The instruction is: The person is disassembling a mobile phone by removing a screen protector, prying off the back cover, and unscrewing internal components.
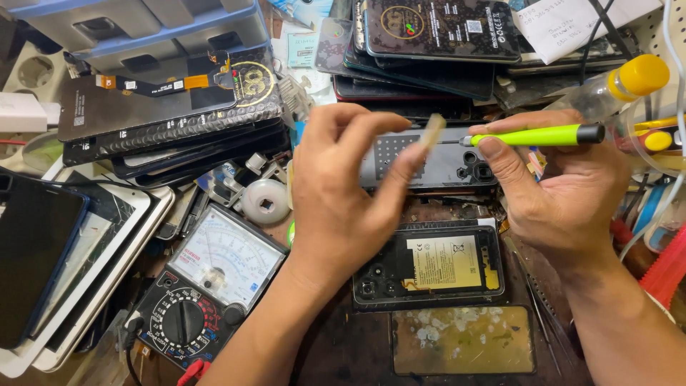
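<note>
L hand point(343, 193) fingers pinch pale strip point(431, 131); R hand point(564, 193) fingers grip green screwdriver point(532, 136) over grey phone frame point(446, 166).

1. An analog multimeter point(204, 286) with a black dial lies below and left of the left fingers.
2. An opened phone with its yellow-labelled battery point(429, 264) lies just beneath the fingers.
3. A worn glass panel point(463, 340) sits below that phone.
4. Stacked phone screens point(164, 114) lie left of the fingers, and a second stack point(429, 43) above them.
5. A clear bottle with a yellow cap point(618, 86) stands up right of the right fingers.
6. A tablet point(36, 264) lies far left.
</note>
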